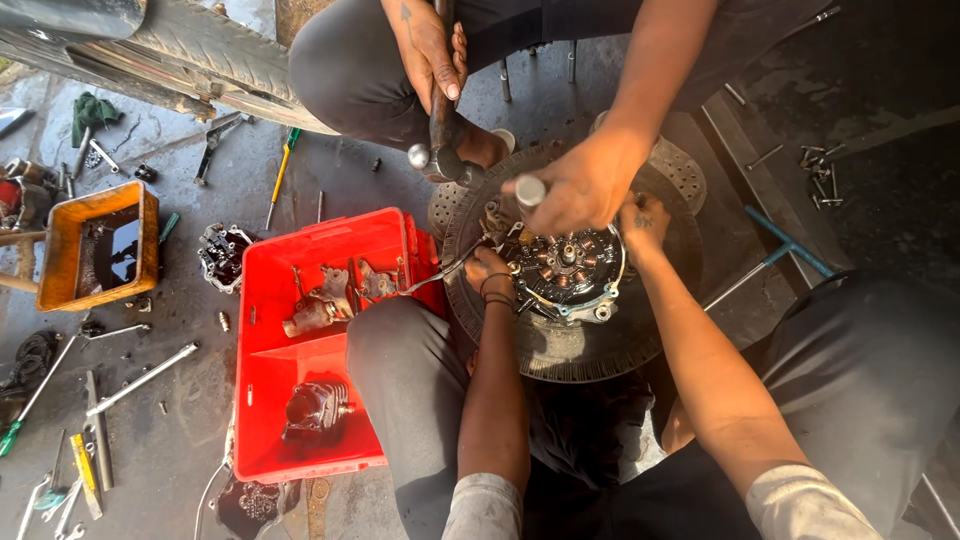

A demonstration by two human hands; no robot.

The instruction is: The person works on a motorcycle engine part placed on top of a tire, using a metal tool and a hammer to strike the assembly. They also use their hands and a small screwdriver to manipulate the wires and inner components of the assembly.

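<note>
copper-coloured coils ring the round engine part (565, 272), which sits on a grimy perforated disc (590, 340) on the floor, directly between the person's 2 hands. the left hand (490, 275) rests at the part's left edge, fingers curled against its rim, with dark bands on the wrist. the right hand (643, 222) presses on the upper right rim, fingers bent; whether it grips anything i cannot tell. a co-worker's hand (580, 185) from opposite closes around a silver-ended tool (530, 190) just above the part, and their other hand (432, 55) holds a hammer (440, 140). left of the knee lies a red plastic tray (262, 300) of metal parts, and further left an orange tub (62, 235) of dark liquid.
</note>
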